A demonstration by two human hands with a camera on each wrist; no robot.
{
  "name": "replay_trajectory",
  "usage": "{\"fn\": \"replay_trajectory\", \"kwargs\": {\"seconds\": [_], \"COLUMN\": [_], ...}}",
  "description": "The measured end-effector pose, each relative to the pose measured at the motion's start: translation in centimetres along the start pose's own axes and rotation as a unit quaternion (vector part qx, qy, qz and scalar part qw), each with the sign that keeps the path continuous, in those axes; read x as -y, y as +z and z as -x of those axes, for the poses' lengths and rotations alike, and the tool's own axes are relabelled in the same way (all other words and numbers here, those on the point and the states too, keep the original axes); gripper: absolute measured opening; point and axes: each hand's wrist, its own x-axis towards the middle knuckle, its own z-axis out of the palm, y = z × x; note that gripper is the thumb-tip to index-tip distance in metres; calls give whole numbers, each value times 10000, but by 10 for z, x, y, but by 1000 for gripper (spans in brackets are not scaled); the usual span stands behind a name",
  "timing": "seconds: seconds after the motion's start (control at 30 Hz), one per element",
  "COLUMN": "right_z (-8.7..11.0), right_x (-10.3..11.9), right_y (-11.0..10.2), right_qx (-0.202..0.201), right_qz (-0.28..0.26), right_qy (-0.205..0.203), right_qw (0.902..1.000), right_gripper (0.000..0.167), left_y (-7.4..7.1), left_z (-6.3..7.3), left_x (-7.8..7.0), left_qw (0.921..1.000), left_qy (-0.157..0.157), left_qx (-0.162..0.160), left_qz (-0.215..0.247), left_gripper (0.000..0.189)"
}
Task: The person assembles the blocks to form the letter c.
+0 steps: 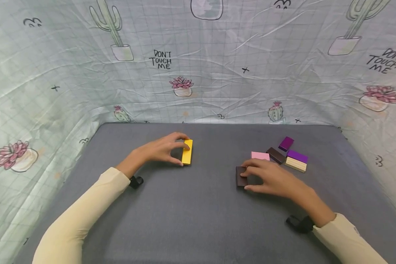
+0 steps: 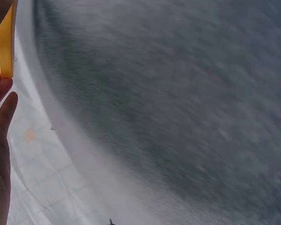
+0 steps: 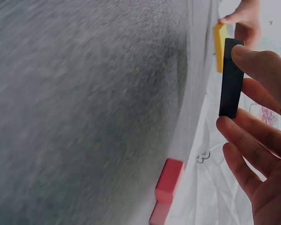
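My left hand [image 1: 161, 148] pinches a yellow block [image 1: 186, 157] between thumb and fingertips, left of the table's middle. In the left wrist view only the end of the yellow block [image 2: 5, 47] shows at the upper left edge. Right of the middle, my right hand [image 1: 272, 178] grips a dark brown block [image 1: 240, 180] by its ends. The right wrist view shows the dark block [image 3: 232, 84] between thumb and fingertips, with the left hand and yellow block behind it. Just beyond the right hand lies a pink block [image 1: 260, 155], partly hidden.
To the right of the pink block lie another dark brown block [image 1: 275, 155], a dark purple block [image 1: 286, 143], a violet block [image 1: 297, 156] and a cream block [image 1: 296, 164]. The grey table [image 1: 184, 220] is surrounded by a printed cloth [image 1: 211, 47] at the back and sides.
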Motion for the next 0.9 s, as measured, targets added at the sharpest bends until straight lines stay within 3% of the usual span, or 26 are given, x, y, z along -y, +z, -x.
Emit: {"fn": "replay_trajectory", "kwargs": {"seconds": [0.2,0.27,0.53,0.73,0.9], "right_z": [-10,-12,-26,-41,-55], "right_x": [3,5,9,12,15], "right_y": [6,6,8,13,20], "right_qx": [-24,0,205,706,1191], "right_qz": [-56,-88,-243,-335,-418], "right_qy": [-238,-268,-341,-470,-446], "right_qw": [9997,9996,9989,9958,9910], "right_gripper": [33,33,31,30,31], "left_y": [7,7,9,13,16], "left_z": [5,5,4,1,1], "left_x": [3,2,-2,-3,-3], "left_qw": [9969,9958,9947,9935,9916], "left_qy": [-231,-253,-228,-298,-362], "left_qx": [736,839,655,317,255], "left_qz": [-148,-247,-762,-1057,-1215], "left_gripper": [58,59,60,61,65]}}
